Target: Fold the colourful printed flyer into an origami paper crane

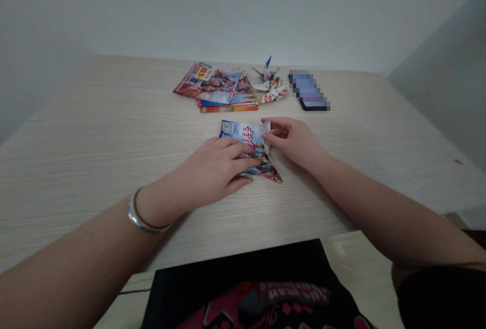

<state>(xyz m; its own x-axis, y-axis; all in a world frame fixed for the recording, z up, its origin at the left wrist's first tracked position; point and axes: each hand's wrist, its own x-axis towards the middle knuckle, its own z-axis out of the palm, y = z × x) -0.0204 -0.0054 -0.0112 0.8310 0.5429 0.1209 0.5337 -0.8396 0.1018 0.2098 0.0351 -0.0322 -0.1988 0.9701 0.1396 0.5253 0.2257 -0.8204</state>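
Note:
A printed paper flyer (pixel 246 133) lies on the table in front of me, with a QR code at its upper left corner. Its lower right corner runs out to a point, and the right edge is bent up, showing a pale underside. Across its lower left part rests my left hand (pixel 218 167), fingers stretched out flat and a silver bangle on the wrist. At the upper right edge my right hand (pixel 298 139) pinches the paper between thumb and fingers. Part of the flyer is hidden under the left hand.
Behind the hands lies a stack of colourful flyers (pixel 216 85). Beside it stand folded paper cranes (pixel 270 86) with pointed tips. A phone (pixel 309 91), blurred out, lies to their right. The pale wooden table (pixel 114 116) meets a wall at the back.

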